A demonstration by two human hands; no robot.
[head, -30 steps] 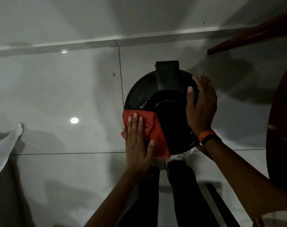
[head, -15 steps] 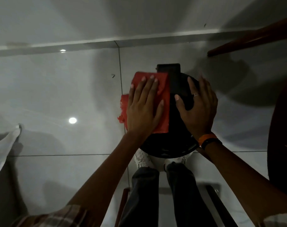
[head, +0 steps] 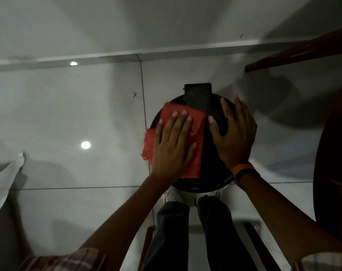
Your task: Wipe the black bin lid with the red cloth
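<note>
A round black bin lid (head: pixel 209 177) lies below me on the tiled floor, with a raised black hinge block (head: pixel 198 98) at its far edge. The red cloth (head: pixel 195 133) is spread over the lid's left half. My left hand (head: pixel 172 149) presses flat on the cloth, fingers spread. Flat on the lid's right side rests my right hand (head: pixel 234 133), with a ring on one finger and an orange and black band at the wrist. A corner of the cloth hangs off the lid's left rim.
Glossy grey floor tiles (head: pixel 78 114) surround the bin, with a wall skirting behind. A dark wooden table top (head: pixel 332 153) and its leg (head: pixel 295 53) stand at the right. White fabric (head: pixel 4 178) hangs at the left. My legs and shoes (head: pixel 172 196) are just below the lid.
My left hand slid the red cloth from the lid's near left edge up toward the hinge, then slightly back toward me. My right hand stayed on the lid's right side.
</note>
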